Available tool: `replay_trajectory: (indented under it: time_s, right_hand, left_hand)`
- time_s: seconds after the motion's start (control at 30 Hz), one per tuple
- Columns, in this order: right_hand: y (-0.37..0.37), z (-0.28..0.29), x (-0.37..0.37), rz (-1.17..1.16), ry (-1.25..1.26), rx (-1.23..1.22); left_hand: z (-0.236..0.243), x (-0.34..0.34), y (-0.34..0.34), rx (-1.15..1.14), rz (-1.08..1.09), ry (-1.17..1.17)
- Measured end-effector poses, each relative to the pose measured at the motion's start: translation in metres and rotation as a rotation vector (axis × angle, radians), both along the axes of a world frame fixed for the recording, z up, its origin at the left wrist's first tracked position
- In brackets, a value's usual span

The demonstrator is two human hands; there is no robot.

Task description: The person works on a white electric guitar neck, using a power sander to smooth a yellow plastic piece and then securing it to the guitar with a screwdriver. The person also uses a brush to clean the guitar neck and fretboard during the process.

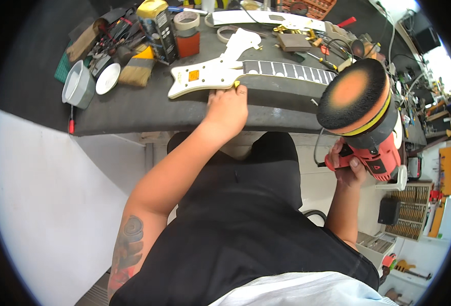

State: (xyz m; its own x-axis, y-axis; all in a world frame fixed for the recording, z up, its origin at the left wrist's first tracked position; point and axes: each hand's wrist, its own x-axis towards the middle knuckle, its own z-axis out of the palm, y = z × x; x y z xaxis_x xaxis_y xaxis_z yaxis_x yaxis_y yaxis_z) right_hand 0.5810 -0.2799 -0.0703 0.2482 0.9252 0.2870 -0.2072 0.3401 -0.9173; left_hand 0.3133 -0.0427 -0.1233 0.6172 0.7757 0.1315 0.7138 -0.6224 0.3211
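A guitar neck lies across the workbench, its white headstock to the left and its dark fretboard with pale block inlays running right. At the headstock's near edge, close to the fretboard's end, my left hand is closed on the neck, its fingertips partly hidden. My right hand grips the handle of a red and black polisher. The polisher is lifted beside the bench, and its round foam pad, black with an orange middle, tilts up and covers the fretboard's right end.
Left on the bench are a wide brush, a clear plastic tub, a white lid and a tall can. Behind the neck sit tape rolls, a brown block and tangled cables. A red-handled screwdriver overhangs the front edge.
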Motion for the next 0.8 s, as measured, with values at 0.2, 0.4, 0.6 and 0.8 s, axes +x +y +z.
replay_trajectory:
  time_s: [0.2,0.4,0.6,0.8]
  right_hand:
    - [0.004,-0.006,-0.010,0.030,0.093,-0.043]
    - [0.008,-0.011,-0.013,0.052,0.086,-0.018]
    - [0.014,-0.018,-0.022,0.109,0.080,-0.068]
    - [0.025,-0.020,-0.040,0.084,0.078,-0.086]
  left_hand:
    - [-0.012,-0.032,-0.017,0.200,-0.228,-0.170]
    - [0.005,-0.036,-0.036,-0.199,-0.062,-0.640]
    - [0.085,-0.031,-0.060,-0.581,-0.016,-1.202]
    - [0.110,-0.027,-0.075,-0.382,-0.319,-1.141]
